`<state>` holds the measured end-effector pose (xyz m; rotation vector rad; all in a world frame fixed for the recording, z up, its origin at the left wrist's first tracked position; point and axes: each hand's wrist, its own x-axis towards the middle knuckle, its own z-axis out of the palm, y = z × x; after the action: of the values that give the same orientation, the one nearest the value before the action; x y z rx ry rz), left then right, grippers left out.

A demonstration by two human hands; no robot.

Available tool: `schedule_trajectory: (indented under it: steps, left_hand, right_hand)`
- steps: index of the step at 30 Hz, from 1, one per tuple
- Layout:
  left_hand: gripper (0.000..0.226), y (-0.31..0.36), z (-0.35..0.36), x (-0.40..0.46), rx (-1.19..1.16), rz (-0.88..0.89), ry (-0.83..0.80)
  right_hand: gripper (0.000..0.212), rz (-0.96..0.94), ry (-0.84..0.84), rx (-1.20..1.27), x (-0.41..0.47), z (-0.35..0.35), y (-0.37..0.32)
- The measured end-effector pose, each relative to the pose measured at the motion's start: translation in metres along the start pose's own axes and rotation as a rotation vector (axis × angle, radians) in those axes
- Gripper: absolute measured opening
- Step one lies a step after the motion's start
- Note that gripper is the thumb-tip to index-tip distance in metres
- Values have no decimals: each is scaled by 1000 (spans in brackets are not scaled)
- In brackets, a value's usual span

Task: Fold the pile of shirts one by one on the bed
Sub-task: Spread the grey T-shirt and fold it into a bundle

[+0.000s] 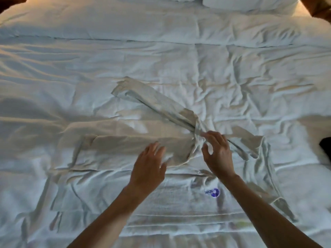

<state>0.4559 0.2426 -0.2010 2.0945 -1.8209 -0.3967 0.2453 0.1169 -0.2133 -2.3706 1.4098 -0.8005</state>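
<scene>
One pale white long-sleeved cotton shirt (125, 151) lies spread flat on the near half of the bed, body running left to right. One sleeve (157, 102) angles up and left across the duvet; its near end is bunched at the shirt's right side. Right hand (217, 153): fingertips and thumb curl in and pinch that bunched fabric, so the shirt sits directly under and in front of the grip. Left hand (148, 169): fingers straight and spread, palm down over the shirt's lower edge, holding nothing; contact with cloth unclear from blur. Below the hands, a small blue-purple printed logo (212, 192) shows on white cloth; whether this is the same shirt cannot be told. Wrinkled white duvet (232, 77) beneath. Two white pillows (250, 2) at the far edge. One dark object (326, 147) at the right edge, unidentifiable.
</scene>
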Motion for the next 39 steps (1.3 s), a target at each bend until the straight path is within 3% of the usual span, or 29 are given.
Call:
schedule_trajectory:
  steps: [2,6,8,11,16,19,23,26,28,30,32,33,36,39]
  left_hand:
    - [46,25,30,11,-56,78,9]
    - [42,31,82,12,13,-1,-36]
    - [44,30,95,7,56,-31,-31]
    - [51,30,106,0,131,-7,-26]
    - [60,33,117,-1,240,-42,-7]
    - [61,36,112,3,149,-64,26]
    - [41,47,67,46,-151,-231,259]
    - [33,54,46,101,-25,-113,338]
    - [34,59,40,139,21,72,160]
    - [49,60,33,172,118,183,-232]
    - [64,60,28,194,420,251,-570]
    - [68,60,27,199,573,275,-646]
    - [45,62,18,201,836,287,-620]
    - [22,59,-11,192,843,264,-376]
  right_hand:
    - [37,95,0,-101,23,-8,18]
    - [56,424,-380,-171,53,-19,42]
    - [58,458,-430,-174,43,-24,48]
    - [38,375,-400,-131,13,-31,57]
    - [14,71,40,10,-28,-37,65]
    - [27,23,-82,-121,-55,-26,62]
    - [68,133,-332,-190,-86,-10,62]
    - [75,123,-399,-276,-97,0,63]
    - [75,131,-436,-326,-98,4,64]
    - [75,152,-463,-339,-97,7,65]
    - [75,164,-480,-354,-98,8,66]
    - [75,165,-480,-362,-99,9,66]
    - [74,169,-469,-366,-100,11,68]
    - [73,175,-475,-373,-100,12,69]
